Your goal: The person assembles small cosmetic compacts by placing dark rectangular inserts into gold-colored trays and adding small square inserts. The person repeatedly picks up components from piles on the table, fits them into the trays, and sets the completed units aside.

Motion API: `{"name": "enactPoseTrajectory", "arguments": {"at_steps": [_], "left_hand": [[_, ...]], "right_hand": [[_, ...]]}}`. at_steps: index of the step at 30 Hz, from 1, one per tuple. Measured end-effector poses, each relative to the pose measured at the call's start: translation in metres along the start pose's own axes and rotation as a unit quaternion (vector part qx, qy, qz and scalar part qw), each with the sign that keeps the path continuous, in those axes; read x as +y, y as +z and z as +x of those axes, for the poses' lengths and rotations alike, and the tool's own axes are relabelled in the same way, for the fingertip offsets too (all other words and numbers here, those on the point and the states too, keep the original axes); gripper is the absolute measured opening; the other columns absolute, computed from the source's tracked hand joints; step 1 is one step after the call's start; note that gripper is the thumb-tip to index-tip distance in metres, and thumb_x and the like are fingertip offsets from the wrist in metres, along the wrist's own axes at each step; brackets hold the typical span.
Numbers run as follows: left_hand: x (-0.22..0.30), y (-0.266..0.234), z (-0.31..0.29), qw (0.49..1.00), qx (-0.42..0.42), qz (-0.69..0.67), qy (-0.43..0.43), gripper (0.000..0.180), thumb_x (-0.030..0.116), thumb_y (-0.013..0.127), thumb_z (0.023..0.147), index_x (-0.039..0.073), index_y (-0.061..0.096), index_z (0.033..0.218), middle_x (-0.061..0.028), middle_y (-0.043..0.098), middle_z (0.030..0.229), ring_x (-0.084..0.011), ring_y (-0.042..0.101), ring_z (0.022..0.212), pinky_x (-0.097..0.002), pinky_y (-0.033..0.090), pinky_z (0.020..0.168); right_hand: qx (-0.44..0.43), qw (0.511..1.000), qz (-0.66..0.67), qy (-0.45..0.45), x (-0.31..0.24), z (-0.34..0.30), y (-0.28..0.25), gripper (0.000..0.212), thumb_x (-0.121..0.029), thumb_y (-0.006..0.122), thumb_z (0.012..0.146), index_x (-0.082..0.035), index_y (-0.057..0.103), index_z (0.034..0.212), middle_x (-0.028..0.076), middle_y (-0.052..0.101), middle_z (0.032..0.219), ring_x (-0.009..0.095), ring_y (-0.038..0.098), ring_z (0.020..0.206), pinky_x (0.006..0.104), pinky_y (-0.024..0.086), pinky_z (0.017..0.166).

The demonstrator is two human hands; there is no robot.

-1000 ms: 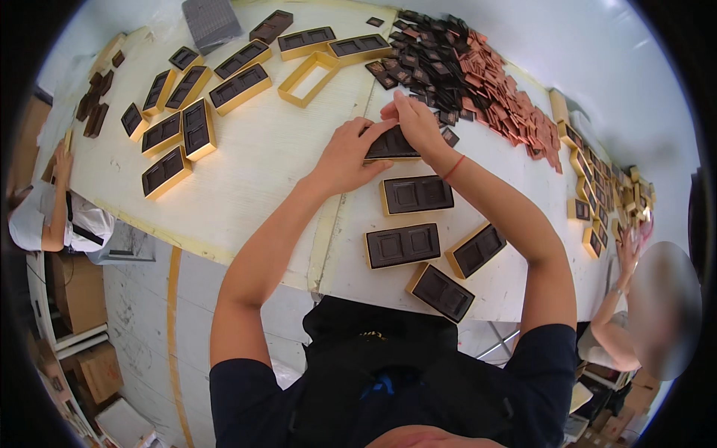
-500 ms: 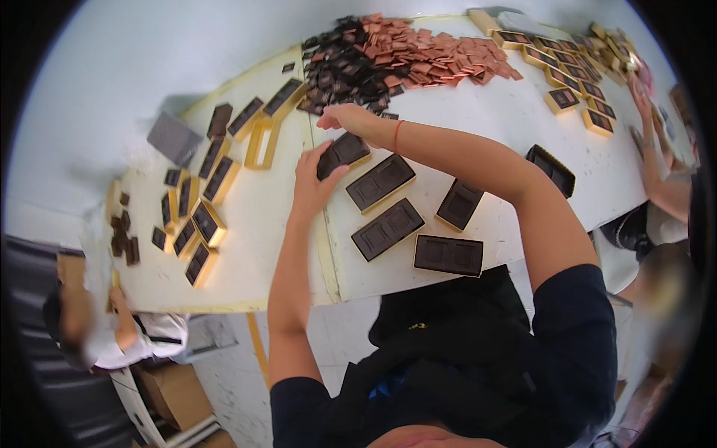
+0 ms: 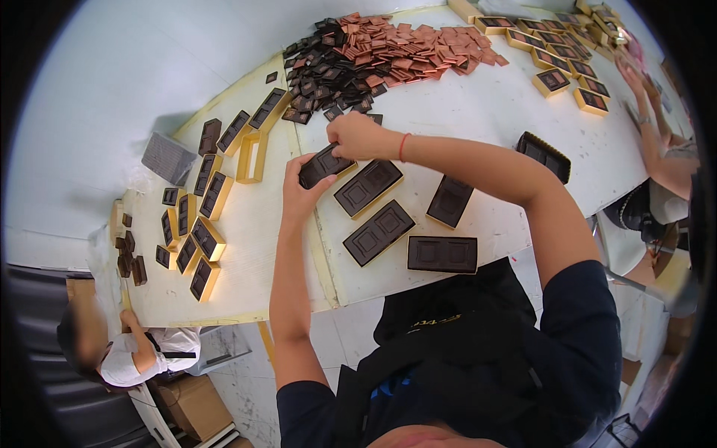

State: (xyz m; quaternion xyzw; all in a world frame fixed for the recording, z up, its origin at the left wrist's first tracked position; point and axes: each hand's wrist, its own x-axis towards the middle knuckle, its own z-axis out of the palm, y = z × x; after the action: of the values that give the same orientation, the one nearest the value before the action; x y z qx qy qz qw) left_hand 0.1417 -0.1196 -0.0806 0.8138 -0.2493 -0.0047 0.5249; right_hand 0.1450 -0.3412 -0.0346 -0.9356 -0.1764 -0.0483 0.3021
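Observation:
My left hand (image 3: pixel 300 188) grips the near-left end of a gold box with a dark brown compartment insert (image 3: pixel 320 169), thumb along its near side. Over the box's far edge bends my right hand (image 3: pixel 358 137), fingers curled together and touching the insert; anything between the fingertips is hidden. Close by on the table lie more gold boxes with dark inserts: one box (image 3: pixel 368 188) just right of the held one, another box (image 3: pixel 379 232) nearer me, a third box (image 3: pixel 442 254) at the front edge. Beyond my right hand spreads a pile of black flat squares (image 3: pixel 321 82).
Copper-coloured squares (image 3: pixel 418 48) adjoin the black pile. To the left stand several filled boxes (image 3: pixel 215 196) and an empty gold sleeve (image 3: pixel 252 157). A dark tray (image 3: pixel 544 157) lies right of my right arm. Two people work at the table's far left and right ends.
My right hand has come down from above the box, its fingers now curled against the insert. My left hand keeps its hold. The whole view has shifted slightly.

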Motion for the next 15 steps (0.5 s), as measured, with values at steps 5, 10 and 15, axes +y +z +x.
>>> {"name": "enactPoseTrajectory", "arguments": {"at_steps": [5,10,15], "left_hand": [[-0.002,-0.003,-0.001,0.991,-0.013,0.104,0.085,0.066,0.026,0.085,0.078,0.006,0.059,0.136,-0.0106,0.059,0.122,-0.0252,0.057,0.113,-0.0361,0.047,0.098],[0.007,0.001,-0.006,0.956,0.02,0.257,0.139,0.066,0.033,0.083,0.081,0.011,0.059,0.138,-0.0114,0.062,0.123,-0.029,0.058,0.111,-0.0406,0.047,0.097],[0.014,-0.007,-0.007,0.982,-0.009,0.167,0.084,0.061,0.032,0.084,0.078,0.011,0.063,0.131,-0.0106,0.063,0.118,-0.0297,0.058,0.109,-0.0404,0.046,0.097]], "right_hand": [[-0.017,0.992,-0.107,-0.071,-0.005,-0.012,-0.005,0.025,-0.022,0.078,0.083,-0.005,0.07,0.099,0.016,0.062,0.111,0.035,0.064,0.104,0.0463,0.054,0.08],[0.071,0.975,-0.044,-0.207,0.016,-0.034,0.0,0.068,-0.034,0.081,0.081,-0.006,0.056,0.137,0.019,0.062,0.117,0.037,0.063,0.103,0.0453,0.051,0.089],[-0.102,0.984,0.02,-0.144,0.019,-0.021,-0.015,0.079,-0.042,0.083,0.078,-0.003,0.055,0.14,0.023,0.063,0.118,0.036,0.061,0.109,0.0444,0.048,0.095]]}}
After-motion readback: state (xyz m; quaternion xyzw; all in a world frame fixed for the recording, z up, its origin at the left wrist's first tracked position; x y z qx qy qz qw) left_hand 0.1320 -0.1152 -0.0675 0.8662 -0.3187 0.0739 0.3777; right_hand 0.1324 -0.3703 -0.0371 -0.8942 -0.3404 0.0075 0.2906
